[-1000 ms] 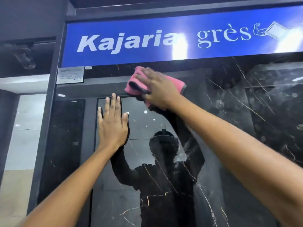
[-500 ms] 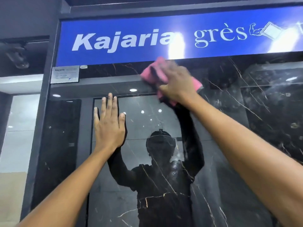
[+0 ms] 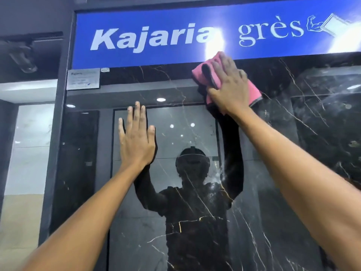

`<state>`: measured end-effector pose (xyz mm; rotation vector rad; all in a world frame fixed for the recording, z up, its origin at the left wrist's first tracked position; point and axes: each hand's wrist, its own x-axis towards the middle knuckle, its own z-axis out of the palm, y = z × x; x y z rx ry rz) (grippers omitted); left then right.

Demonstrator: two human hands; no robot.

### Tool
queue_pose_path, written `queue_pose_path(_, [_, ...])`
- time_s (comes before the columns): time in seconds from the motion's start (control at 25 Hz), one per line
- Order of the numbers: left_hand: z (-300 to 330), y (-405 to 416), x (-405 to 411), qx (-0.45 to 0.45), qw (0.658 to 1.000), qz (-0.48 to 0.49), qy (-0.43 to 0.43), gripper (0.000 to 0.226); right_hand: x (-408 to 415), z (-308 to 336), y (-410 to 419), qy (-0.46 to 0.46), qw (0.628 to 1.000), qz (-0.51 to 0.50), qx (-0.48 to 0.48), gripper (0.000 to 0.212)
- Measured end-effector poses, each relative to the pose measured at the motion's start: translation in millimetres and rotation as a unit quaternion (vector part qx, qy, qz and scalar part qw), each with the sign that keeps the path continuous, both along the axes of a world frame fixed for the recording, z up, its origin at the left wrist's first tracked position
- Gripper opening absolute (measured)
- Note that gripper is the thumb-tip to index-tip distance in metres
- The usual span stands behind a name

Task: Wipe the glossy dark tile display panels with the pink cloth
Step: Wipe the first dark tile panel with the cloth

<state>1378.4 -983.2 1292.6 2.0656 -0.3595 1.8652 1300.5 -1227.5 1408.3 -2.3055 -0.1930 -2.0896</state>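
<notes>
The left hand (image 3: 136, 141) held nothing; it lay flat against the glossy dark tile panel (image 3: 195, 241), fingers straight and close together, pointing up. The right hand (image 3: 230, 89) pressed the pink cloth (image 3: 203, 75) to the same panel with its fingers spread over the folded fabric, whose edges showed to the left of the fingers and at the lower right by the wrist.

At the far left a dark frame post (image 3: 58, 133) bordered the panel, with a pale wall beyond it. A small grey label (image 3: 83, 79) sat at the panel's upper left corner. The cloth lay high on the panel, its top touching the lower edge of the blue sign (image 3: 156, 20) lettered "Kajaria grès". Pale veins crossed the tile, and it mirrored the person with both arms raised.
</notes>
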Motion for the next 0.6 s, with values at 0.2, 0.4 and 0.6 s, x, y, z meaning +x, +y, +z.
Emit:
queue_pose_path(0.2, [-23, 18, -11, 0.025, 0.995, -0.096, 0.000, 0.063, 18, -156, 43, 0.066, 0.943, 0.042, -0.324, 0.073])
queue_pose_path(0.4, [-93, 34, -13, -0.047, 0.998, -0.010, 0.043, 0.061, 3, -128, 1, 0.065, 0.930, 0.030, -0.359, 0.069])
queue_pose_path(0.6, [-100, 41, -3, -0.008, 0.998, 0.026, 0.057, 0.063, 0, -128, -30, -0.033, 0.989, 0.032, -0.139, 0.069])
